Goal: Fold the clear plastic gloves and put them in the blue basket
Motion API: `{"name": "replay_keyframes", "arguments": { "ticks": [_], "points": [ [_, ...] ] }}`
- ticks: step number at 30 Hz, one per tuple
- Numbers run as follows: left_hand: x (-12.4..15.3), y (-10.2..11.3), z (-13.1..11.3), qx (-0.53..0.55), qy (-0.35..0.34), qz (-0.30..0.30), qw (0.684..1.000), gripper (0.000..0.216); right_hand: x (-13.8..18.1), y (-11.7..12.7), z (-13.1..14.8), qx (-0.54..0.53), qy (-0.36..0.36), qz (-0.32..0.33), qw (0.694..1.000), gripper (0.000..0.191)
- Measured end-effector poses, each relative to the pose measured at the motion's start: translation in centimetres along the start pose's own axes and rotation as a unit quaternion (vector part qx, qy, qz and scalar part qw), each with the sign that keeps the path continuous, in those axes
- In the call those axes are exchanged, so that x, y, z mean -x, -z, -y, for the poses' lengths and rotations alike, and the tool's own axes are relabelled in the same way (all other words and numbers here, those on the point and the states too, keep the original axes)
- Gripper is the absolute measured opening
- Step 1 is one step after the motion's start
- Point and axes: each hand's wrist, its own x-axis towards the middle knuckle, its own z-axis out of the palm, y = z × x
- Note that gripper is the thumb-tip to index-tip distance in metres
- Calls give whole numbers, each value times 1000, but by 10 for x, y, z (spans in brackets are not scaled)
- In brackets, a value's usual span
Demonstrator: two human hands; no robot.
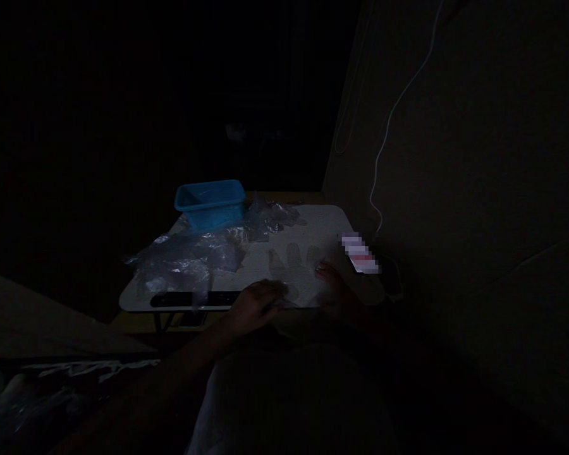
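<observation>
The scene is very dim. My left hand (257, 306) is at the front edge of the small white table (329, 221), its fingers curled together. Whatever they may hold is too dark to make out. A faint, thin see-through patch shows just beside its fingertips. To the right, my right hand (336, 292) is over the same edge, fingers and thumb apart, partly lost in shadow. Crumpled clear plastic bags (184, 259) lie on the table's left side, close to my left hand. Behind them stands a blue plastic basin (213, 205).
A phone-like lit screen (359, 254), blurred out, is at the table's right edge. A white cable (389, 120) hangs along the right wall. A dark slot (194, 299) runs along the table's front edge. More plastic (28, 404) lies at the lower left.
</observation>
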Motion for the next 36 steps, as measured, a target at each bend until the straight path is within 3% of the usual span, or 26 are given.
{"name": "replay_keyframes", "arguments": {
  "ticks": [8, 15, 22, 36],
  "points": [
    [0, -3, 0, 28, 15, 34, 999, 30, -9, 11, 7, -17, -18, 93, 995, 81],
    [-14, 2, 5, -9, 66, 119, 991, 81, -19, 18, 15, -37, -31, 126, 991, 95],
    [-14, 1, 9, -43, 93, 160, 982, 93, -29, 17, 11, -73, 0, 137, 988, 97],
    [-13, 3, 11, -24, 86, 123, 988, 91, -35, 17, 20, -109, -41, 143, 983, 102]
  ]
}}
